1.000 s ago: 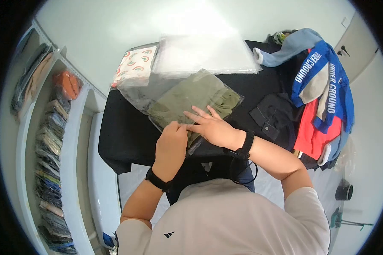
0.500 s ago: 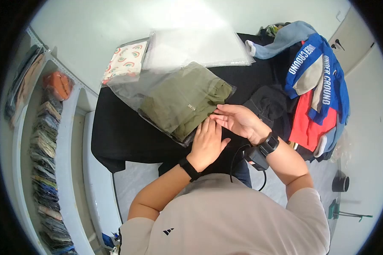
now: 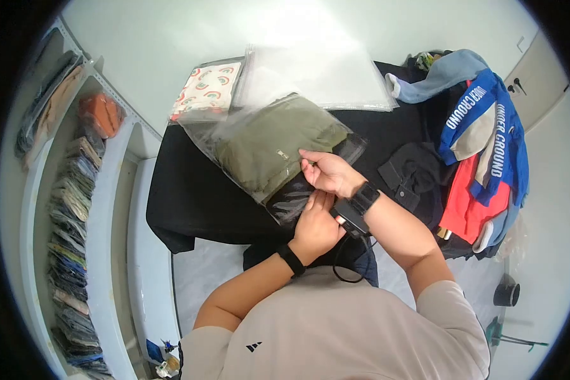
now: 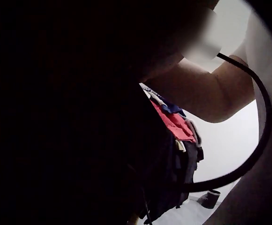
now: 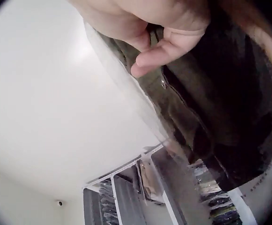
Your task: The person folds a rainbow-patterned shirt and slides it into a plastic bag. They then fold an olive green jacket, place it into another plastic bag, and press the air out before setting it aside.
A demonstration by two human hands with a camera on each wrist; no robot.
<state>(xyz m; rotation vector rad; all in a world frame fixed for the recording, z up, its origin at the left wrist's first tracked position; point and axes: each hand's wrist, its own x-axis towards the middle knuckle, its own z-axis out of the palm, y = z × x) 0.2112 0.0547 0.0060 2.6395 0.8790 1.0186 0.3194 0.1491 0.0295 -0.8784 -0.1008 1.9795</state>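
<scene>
An olive green garment (image 3: 272, 142) with a small zip pull lies inside a clear plastic bag (image 3: 285, 209) on the black-covered table (image 3: 190, 202). The bag's near corner extends past the garment as bare film. My right hand (image 3: 332, 174) pinches the bag at the garment's right side, its thumb and fingers bent; in the right wrist view that hand (image 5: 159, 37) is above the green cloth (image 5: 173, 108). Close below it, my left hand (image 3: 320, 225) lies with extended fingers by the bag's near edge, fingertips partly hidden beneath the right wrist. The left wrist view is mostly dark.
Clear bags (image 3: 316, 79) are stacked at the back, beside a packed rainbow-print item (image 3: 209, 88). A dark garment (image 3: 411, 174) and a pile of blue, red and grey clothes (image 3: 481, 171) occupy the right side. Shelves of bagged clothes (image 3: 73, 221) stand left.
The right hand has moved left, from beside the bag onto it. The garment now sits farther from the bag's near corner. The left hand has shifted beneath the right wrist.
</scene>
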